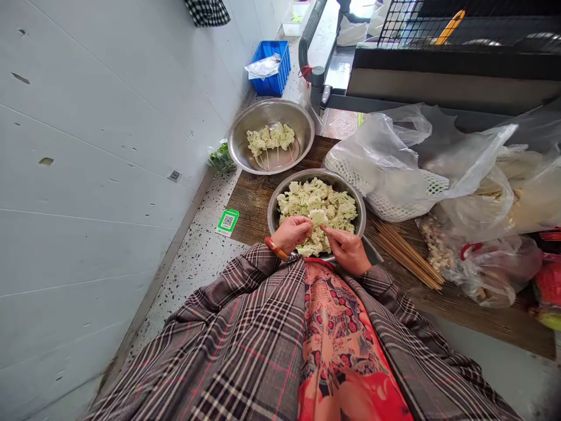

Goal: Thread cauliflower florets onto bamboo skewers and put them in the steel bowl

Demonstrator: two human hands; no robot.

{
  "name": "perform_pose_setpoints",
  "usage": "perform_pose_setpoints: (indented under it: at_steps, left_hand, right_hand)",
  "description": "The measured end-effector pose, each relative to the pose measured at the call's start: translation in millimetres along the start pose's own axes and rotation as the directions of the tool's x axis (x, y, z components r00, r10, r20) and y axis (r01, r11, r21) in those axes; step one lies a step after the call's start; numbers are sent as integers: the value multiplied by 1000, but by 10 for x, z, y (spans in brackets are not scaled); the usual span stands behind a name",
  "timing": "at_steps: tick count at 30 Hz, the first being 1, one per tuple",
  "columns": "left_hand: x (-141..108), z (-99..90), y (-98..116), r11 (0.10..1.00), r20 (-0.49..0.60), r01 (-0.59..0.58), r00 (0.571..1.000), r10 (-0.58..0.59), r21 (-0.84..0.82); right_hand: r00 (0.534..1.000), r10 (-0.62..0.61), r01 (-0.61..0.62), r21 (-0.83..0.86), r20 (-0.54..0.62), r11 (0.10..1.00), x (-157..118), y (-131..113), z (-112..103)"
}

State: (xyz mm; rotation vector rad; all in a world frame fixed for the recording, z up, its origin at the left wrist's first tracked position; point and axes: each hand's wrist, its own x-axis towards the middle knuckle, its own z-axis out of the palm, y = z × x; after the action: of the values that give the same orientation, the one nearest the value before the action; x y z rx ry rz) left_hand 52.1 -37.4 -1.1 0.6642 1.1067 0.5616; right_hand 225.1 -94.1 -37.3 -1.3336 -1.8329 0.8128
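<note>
Over a metal bowl (360,217) full of cut cauliflower (302,196), my two hands are close together. My left hand (293,234), with an amber bangle at the wrist, is closed in a pinch at the edge of a pale cauliflower floret (317,218). My right hand (349,250) is curled, its index fingertip just below the same floret; whether it pinches a thin stick there cannot be made out. Farther off, a larger metal bowl (236,143) holds cauliflower florets on skewers (270,139). A bundle of wooden skewers (407,254) lies to the right of my right hand.
Clear plastic bags (381,146), one around a white mesh basket, crowd the right side of the wooden board (245,204). Behind them stands a dark metal rack (429,82). A blue crate (274,79) sits ahead; a white wall (109,146) borders the left. A green QR card (228,222) lies at the board's left edge.
</note>
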Motion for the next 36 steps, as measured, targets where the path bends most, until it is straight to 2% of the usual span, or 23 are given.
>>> perform_pose_setpoints:
  at_steps: [4, 10, 14, 18, 21, 24, 27, 36]
  left_hand:
    - [8, -9, -36, 999, -15, -20, 1000, 21, 34]
    - [22, 19, -73, 986, -10, -134, 991, 136, 99]
    - [37, 39, -104, 976, -36, -176, 983, 182, 130]
    - [52, 15, -113, 968, -63, -234, 969, 240, 92]
    - [63, -38, -91, 973, -121, -229, 965, 231, 25]
    - [73, -80, -73, 975, -133, -220, 966, 220, 15]
    - [77, -81, -77, 978, -115, -201, 972, 206, 51]
    - [78, -49, -69, 987, -84, -151, 984, 155, 53]
  right_hand:
    - [999, 32, -31, 59, -24, 998, 18, 13, 57]
    - [978, 211, -206, 236, 3, 950, 20, -31, 82]
    - [963, 271, -261, 283, 6, 923, 36, -83, 104]
    - [951, 307, -301, 323, 36, 897, 33, -88, 139]
    - [941, 337, -330, 344, 39, 879, -11, -75, 152]
    - [928, 370, -355, 363, 28, 862, -74, -60, 169]
    - [926, 378, -353, 354, -3, 866, -120, -40, 192]
    - [955, 259, -220, 238, -144, 946, -133, -25, 233]
